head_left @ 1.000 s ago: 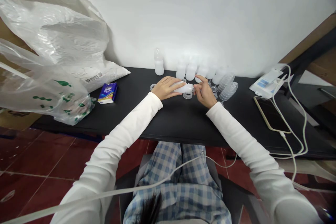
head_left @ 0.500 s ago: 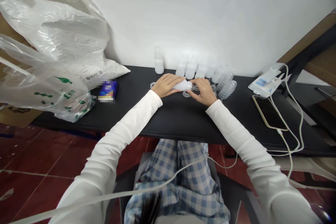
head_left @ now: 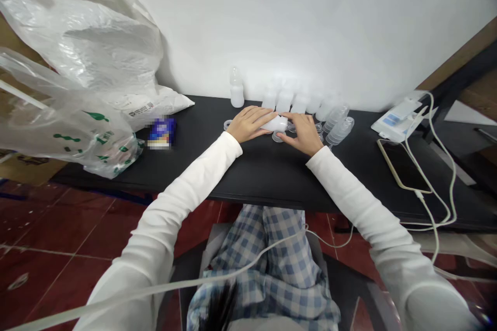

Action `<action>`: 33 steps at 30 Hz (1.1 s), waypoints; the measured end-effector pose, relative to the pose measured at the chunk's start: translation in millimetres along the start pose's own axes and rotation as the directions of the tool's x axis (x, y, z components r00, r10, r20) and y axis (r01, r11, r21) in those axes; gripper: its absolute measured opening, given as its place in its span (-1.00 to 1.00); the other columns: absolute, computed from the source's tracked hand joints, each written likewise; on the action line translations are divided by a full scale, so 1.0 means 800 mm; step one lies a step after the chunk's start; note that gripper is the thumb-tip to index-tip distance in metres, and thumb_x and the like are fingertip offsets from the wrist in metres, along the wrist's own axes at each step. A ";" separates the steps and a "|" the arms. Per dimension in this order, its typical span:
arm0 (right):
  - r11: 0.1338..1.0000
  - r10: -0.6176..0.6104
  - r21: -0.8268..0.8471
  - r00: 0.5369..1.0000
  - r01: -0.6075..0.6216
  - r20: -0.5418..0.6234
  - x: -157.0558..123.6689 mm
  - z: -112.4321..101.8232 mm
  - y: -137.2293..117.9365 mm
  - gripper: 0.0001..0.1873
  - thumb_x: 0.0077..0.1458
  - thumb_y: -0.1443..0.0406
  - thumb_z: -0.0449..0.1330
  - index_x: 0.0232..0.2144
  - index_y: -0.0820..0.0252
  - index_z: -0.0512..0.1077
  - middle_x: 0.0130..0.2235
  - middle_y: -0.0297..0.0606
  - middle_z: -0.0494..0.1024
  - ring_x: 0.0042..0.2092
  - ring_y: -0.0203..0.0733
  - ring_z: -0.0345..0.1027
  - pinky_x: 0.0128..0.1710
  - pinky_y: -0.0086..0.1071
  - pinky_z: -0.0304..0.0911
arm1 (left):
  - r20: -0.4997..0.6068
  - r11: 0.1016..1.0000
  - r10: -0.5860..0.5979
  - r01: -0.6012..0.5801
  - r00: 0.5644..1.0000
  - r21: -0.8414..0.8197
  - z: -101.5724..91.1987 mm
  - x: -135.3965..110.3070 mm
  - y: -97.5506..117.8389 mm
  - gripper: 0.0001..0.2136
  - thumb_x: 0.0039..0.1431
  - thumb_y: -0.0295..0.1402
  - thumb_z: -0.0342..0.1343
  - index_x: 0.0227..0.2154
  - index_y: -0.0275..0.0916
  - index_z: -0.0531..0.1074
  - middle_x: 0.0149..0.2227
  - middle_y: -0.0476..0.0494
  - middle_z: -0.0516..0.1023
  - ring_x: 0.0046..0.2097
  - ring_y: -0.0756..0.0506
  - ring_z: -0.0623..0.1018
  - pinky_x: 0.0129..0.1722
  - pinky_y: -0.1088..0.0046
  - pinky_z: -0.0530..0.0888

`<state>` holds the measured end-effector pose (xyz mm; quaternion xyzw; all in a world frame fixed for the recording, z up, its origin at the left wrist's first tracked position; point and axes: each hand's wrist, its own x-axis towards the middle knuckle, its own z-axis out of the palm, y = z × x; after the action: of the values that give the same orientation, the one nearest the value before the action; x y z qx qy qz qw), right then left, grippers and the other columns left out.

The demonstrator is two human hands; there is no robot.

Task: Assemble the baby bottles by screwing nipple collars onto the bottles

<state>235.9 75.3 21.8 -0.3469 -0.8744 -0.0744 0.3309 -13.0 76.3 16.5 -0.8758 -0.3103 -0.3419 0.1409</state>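
A translucent white baby bottle (head_left: 276,123) lies on its side, low over the black table. My left hand (head_left: 248,124) is wrapped over its left part, fingers on top and thumb below. At the bottle's right end, the fingers and thumb of my right hand (head_left: 303,132) close around it from above and below; exact contact is partly hidden. Just under the right thumb sits a clear round piece (head_left: 277,137). Another clear ring (head_left: 227,124) lies beside my left hand, partly covered. More clear pieces (head_left: 319,128) lie behind my right hand.
One bottle with a clear cover (head_left: 236,90) stands by the wall, several more bottles (head_left: 285,99) right of it. Stacked clear covers (head_left: 341,126) lie nearby. A phone (head_left: 404,165) and cabled white box (head_left: 398,119) are right; plastic bags (head_left: 97,129) and a blue packet (head_left: 162,133) left.
The bottle between my hands shows a different, wider right end and reaches slightly further right. My right fingers have shifted around that end. The whole view has moved a little.
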 end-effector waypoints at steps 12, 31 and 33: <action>0.988 -0.101 -0.122 0.995 0.099 -0.010 0.002 -0.011 0.007 -0.48 0.25 -0.13 0.07 -0.23 0.20 0.47 -0.40 -0.21 0.52 -0.31 -0.09 0.31 -0.22 -0.20 0.06 | -0.054 0.994 0.029 -0.023 0.998 0.103 0.010 -0.001 0.006 -0.66 0.38 -0.28 0.03 0.17 -0.07 0.43 0.09 -0.19 0.59 0.14 -0.15 0.56 0.23 0.14 0.42; 0.627 0.621 -0.270 0.678 -0.730 -0.393 -0.003 -0.069 0.084 -0.61 0.28 0.07 -0.01 -0.16 0.25 0.43 -0.20 0.04 0.47 0.01 0.23 0.26 0.05 0.28 0.04 | -0.152 0.960 -0.216 0.239 0.964 0.148 0.016 -0.007 0.010 -0.51 0.27 -0.02 0.13 0.16 -0.17 0.44 0.03 -0.32 0.57 0.03 -0.24 0.56 0.06 0.22 0.37; 0.672 0.587 -0.218 0.689 -0.707 -0.426 0.000 -0.072 0.076 -0.65 0.27 0.09 0.00 -0.15 0.22 0.41 -0.18 -0.01 0.46 0.01 0.22 0.26 0.07 0.31 0.04 | -0.153 0.958 -0.221 0.244 0.963 0.153 0.016 -0.007 0.010 -0.51 0.28 -0.03 0.13 0.16 -0.18 0.43 0.04 -0.32 0.58 0.04 -0.24 0.56 0.07 0.22 0.37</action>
<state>306.3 100.0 60.4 -0.6761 -0.5946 -0.1671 0.4018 -4.7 73.7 3.4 -0.7928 -0.4293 -0.3864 0.1945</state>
